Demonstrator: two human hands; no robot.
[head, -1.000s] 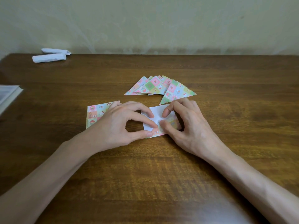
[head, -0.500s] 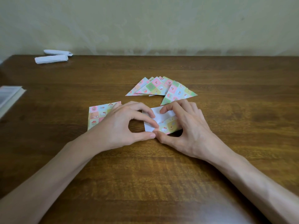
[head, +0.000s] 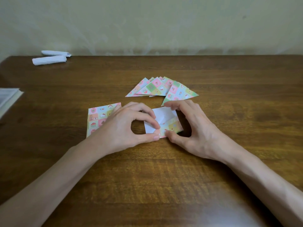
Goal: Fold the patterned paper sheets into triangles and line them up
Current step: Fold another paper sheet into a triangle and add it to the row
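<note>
A small patterned paper sheet [head: 164, 115] lies white side up at the table's middle, its near right corner folded over so the pattern shows. My left hand [head: 124, 126] pinches its near left edge between thumb and fingers. My right hand [head: 195, 126] pinches the folded flap, thumb at the near edge, fingers on the far corner. Flat unfolded patterned sheets [head: 98, 117] lie left of it, partly under my left hand. Several folded patterned triangles [head: 160, 88] overlap in a fan just beyond my hands.
Two rolled white paper pieces [head: 49, 59] lie at the far left corner of the wooden table [head: 164, 177]. A book or pad [head: 8, 97] pokes in at the left edge. A pale wall runs behind the table.
My right hand has drawn the sheet's near right corner further up and over, so more patterned side shows. My left hand stays pinching the left edge.
</note>
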